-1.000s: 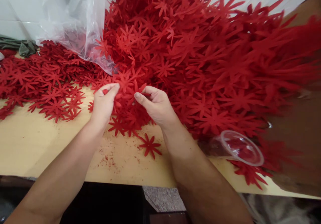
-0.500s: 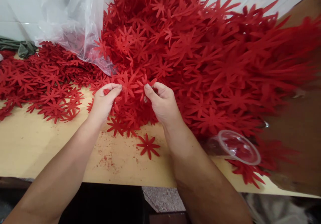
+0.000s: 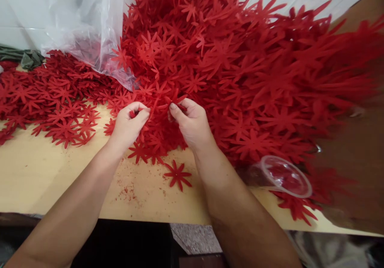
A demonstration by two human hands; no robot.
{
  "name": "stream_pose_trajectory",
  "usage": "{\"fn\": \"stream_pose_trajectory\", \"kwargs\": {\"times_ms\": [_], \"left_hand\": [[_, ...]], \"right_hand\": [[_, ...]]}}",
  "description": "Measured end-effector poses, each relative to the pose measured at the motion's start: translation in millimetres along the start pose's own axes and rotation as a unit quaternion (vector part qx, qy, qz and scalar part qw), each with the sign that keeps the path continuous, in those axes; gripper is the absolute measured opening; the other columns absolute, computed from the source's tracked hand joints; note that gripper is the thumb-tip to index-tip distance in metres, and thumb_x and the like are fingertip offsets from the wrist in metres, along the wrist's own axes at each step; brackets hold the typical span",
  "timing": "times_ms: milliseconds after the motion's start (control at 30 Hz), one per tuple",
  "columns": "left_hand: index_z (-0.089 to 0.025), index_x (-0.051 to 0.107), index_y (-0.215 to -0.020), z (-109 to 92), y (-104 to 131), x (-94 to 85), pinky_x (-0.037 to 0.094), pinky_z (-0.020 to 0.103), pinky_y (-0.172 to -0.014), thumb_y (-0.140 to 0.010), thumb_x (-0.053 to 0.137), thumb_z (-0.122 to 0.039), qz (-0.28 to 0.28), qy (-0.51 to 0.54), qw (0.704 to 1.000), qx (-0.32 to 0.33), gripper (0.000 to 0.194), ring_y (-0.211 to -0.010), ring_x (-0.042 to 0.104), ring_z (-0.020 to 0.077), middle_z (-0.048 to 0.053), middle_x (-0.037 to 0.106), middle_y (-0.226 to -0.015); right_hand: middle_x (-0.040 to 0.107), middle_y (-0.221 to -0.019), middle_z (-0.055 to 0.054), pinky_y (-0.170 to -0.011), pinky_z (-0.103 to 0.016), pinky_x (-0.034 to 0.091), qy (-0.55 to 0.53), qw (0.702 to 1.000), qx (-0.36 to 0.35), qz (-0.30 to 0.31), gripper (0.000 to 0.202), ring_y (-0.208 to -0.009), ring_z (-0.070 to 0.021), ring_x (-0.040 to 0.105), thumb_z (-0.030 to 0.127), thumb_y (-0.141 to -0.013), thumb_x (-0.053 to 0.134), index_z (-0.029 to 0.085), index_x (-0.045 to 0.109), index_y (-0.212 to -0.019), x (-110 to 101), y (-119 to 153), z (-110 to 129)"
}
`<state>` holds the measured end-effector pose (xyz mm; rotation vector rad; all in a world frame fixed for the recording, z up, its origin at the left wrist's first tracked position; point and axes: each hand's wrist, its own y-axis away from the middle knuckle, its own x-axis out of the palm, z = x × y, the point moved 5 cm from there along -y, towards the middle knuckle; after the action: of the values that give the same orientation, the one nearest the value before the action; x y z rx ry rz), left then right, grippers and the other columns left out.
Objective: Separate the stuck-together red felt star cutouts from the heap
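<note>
My left hand is closed in a pinch, with red flower-shaped cutouts between the fingers and partly under the palm. Opposite it, my right hand pinches another red flower cutout between thumb and forefinger. Only a narrow gap separates the fingertips, and overlapping red petals make the edges of the held pieces hard to tell. Just behind both hands rises a large heap of red flower cutouts. A single red flower lies flat on the table in front of the hands.
A clear plastic cup lies tipped at the right among red flowers. More red flowers spread across the left of the pale table. Behind them hang a clear plastic bag and a dark green cloth. Red crumbs dot the tabletop.
My hands have drawn slightly closer together, the left shifting right. The flower between them has turned from facing me to nearly edge-on.
</note>
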<state>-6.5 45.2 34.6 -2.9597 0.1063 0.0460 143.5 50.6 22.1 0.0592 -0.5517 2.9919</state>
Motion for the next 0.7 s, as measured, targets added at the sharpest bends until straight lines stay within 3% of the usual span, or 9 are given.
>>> {"fn": "stream_pose_trajectory", "kwargs": {"times_ms": [167, 267, 400, 467, 567, 700], "left_hand": [[-0.018, 0.054, -0.066, 3, 1, 2.5, 0.030, 0.019, -0.046, -0.068, 0.055, -0.011, 0.002, -0.032, 0.999, 0.008, 0.008, -0.045, 0.037, 0.0044, -0.006, 0.047, -0.053], [-0.019, 0.061, -0.077, 7, -1, 2.0, 0.035, 0.018, -0.050, -0.067, 0.052, -0.007, 0.012, -0.015, 1.000, 0.009, 0.018, -0.048, 0.041, 0.0049, -0.006, 0.052, -0.058], [-0.017, 0.065, -0.074, 4, -1, 1.3, 0.042, 0.019, -0.062, -0.078, 0.052, -0.023, 0.022, 0.010, 0.999, 0.028, 0.015, -0.064, 0.053, 0.0072, -0.001, 0.062, -0.069], [-0.017, 0.067, -0.075, 3, 0, 4.1, 0.044, 0.020, -0.068, -0.076, 0.059, -0.032, 0.041, 0.024, 0.998, 0.030, 0.017, -0.072, 0.055, 0.0080, 0.000, 0.065, -0.076], [-0.017, 0.067, -0.079, 7, 0, 7.7, 0.045, 0.021, -0.072, -0.068, 0.068, -0.032, 0.056, 0.040, 0.998, 0.011, 0.018, -0.073, 0.056, 0.0078, 0.000, 0.066, -0.080], [-0.017, 0.066, -0.077, 14, -3, 3.3, 0.045, 0.020, -0.070, -0.066, 0.071, -0.028, 0.023, 0.062, 0.998, 0.001, 0.017, -0.069, 0.054, 0.0063, -0.002, 0.064, -0.076]], "right_hand": [[0.042, -0.054, 0.005, -0.050, -0.024, 0.035, 0.069, 0.998, 0.005, 0.001, 0.043, -0.051, -0.0070, 0.036, 0.059, -0.065, 0.066, 0.019, 0.051, -0.059, 2, 4, 7], [0.036, -0.051, 0.006, -0.049, -0.024, 0.033, 0.087, 0.996, 0.002, 0.013, 0.045, -0.050, -0.0068, 0.032, 0.061, -0.065, 0.065, 0.019, 0.050, -0.057, 5, 6, 10], [0.038, -0.052, 0.005, -0.049, -0.025, 0.032, 0.109, 0.993, -0.013, 0.035, 0.049, -0.050, -0.0066, 0.032, 0.066, -0.064, 0.061, 0.019, 0.050, -0.057, 10, 7, 13], [0.035, -0.052, 0.005, -0.049, -0.024, 0.030, 0.124, 0.991, -0.026, 0.052, 0.051, -0.050, -0.0063, 0.031, 0.066, -0.065, 0.060, 0.019, 0.044, -0.054, 13, 7, 15], [0.030, -0.052, 0.006, -0.049, -0.024, 0.031, 0.119, 0.990, -0.036, 0.070, 0.053, -0.051, -0.0065, 0.030, 0.068, -0.069, 0.056, 0.020, 0.037, -0.054, 16, 8, 14], [0.043, -0.061, 0.004, -0.057, -0.024, 0.041, 0.071, 0.992, -0.021, 0.101, 0.048, -0.058, -0.0083, 0.039, 0.068, -0.073, 0.050, 0.021, 0.046, -0.063, 21, 10, 8]]}}
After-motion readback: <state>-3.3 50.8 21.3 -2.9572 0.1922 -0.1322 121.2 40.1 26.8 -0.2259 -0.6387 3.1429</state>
